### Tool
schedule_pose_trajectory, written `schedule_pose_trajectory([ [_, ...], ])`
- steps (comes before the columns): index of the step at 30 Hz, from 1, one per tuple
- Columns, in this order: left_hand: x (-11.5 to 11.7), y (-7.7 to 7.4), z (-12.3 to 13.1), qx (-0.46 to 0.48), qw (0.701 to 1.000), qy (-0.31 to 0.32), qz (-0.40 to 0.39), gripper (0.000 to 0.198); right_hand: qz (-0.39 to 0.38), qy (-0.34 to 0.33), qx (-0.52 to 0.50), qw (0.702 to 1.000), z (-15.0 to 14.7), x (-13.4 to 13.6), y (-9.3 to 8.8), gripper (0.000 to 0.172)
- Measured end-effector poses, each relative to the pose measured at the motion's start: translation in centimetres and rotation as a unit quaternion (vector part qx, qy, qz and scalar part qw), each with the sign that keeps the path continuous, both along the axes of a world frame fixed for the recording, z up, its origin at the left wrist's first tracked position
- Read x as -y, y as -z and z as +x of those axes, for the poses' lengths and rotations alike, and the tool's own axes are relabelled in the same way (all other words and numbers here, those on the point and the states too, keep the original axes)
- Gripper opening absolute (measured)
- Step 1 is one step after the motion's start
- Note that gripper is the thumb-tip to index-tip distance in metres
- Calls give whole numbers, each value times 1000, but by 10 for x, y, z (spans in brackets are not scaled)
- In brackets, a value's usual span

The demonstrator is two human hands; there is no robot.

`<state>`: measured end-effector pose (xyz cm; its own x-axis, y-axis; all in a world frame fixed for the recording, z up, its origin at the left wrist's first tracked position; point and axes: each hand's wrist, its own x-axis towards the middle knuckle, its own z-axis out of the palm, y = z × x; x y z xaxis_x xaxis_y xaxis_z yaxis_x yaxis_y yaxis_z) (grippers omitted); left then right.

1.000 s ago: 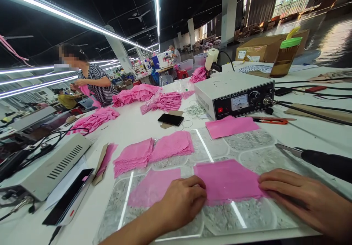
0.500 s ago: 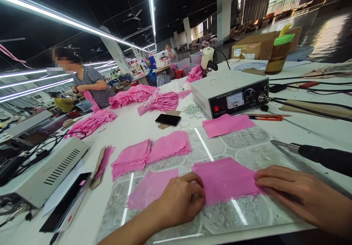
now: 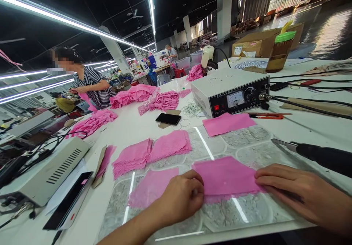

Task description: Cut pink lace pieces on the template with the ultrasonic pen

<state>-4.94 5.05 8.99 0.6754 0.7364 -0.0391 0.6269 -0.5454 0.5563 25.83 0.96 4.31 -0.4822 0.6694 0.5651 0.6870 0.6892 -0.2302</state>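
A pink fabric piece [image 3: 227, 175] lies on the clear, glossy sheet [image 3: 242, 212] in front of me, with a lacy lower layer showing along its near edge. My left hand [image 3: 184, 193] has its fingers curled on the piece's left edge. At the right corner, my right hand [image 3: 294, 186] pinches the fabric between its fingers and a mostly hidden thumb. Left of my left hand lies a thin, paler pink piece [image 3: 154, 184], partly covered by that hand. Two neat stacks of pink pieces, a left stack [image 3: 132, 158] and a right stack [image 3: 169, 146], sit behind.
A black-handled tool with a metal tip [image 3: 316, 153] lies near my right hand. Behind are another pink piece [image 3: 228, 124], a control box [image 3: 231, 91], an orange cutter [image 3: 266, 116] and a phone [image 3: 168, 119]. A second box [image 3: 55, 168] stands left. A person [image 3: 93, 83] handles pink cloth.
The upper layer's near edge has shifted slightly away from me, baring more of the lacy layer beneath. Both hands stay almost in place. The person's hands at the left have moved a little.
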Motion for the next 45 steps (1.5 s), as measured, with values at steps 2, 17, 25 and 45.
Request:
schedule_pose_trajectory([
  [2,-2,-4,2,11,999,-14,-28,18,-2,-3,-6,1000,0,0,0,22],
  [17,-16,-8,-1,88,986,-86,-113,11,26,36,18,999,-52,-11,-5,17],
  [25,-18,-3,-8,144,972,-108,-153,10,-24,118,-7,993,-8,-29,-1,24],
  [45,-24,7,-74,482,741,-304,-356,39,-192,-176,-106,960,-209,-91,-50,28],
])
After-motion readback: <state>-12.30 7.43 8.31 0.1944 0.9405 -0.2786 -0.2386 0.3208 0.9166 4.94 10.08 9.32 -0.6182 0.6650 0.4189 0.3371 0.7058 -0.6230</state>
